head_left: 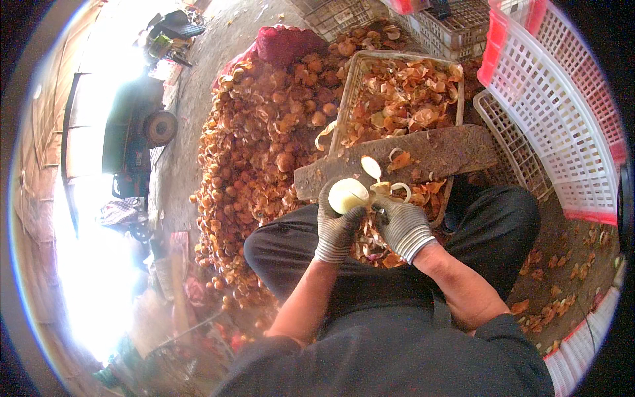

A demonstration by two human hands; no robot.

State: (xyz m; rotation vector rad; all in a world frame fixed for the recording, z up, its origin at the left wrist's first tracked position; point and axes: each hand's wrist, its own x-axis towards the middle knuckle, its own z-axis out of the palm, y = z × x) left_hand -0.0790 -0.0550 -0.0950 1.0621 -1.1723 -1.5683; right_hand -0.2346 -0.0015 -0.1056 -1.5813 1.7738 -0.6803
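Observation:
My left hand (336,228), in a grey striped knit glove, is closed around a peeled, whitish onion (348,196) over my lap. Close beside it, my gloved right hand (401,225) is closed, with onion peel (380,188) pinched at its fingertips. A pale piece of onion layer (371,167) and a curled strip (403,192) stick out from there. Something small and dark shows between the right fingers; its kind is hidden. Just beyond both hands, a worn wooden board (430,156) lies across a crate (460,99) filled with brown onion skins.
A big heap of unpeeled onions (264,132) spreads at the left, with a red mesh sack (291,45) behind it. White and red plastic baskets (542,99) stand at the right, near a grey crate (506,132). Further left is a green wheeled vehicle (135,132).

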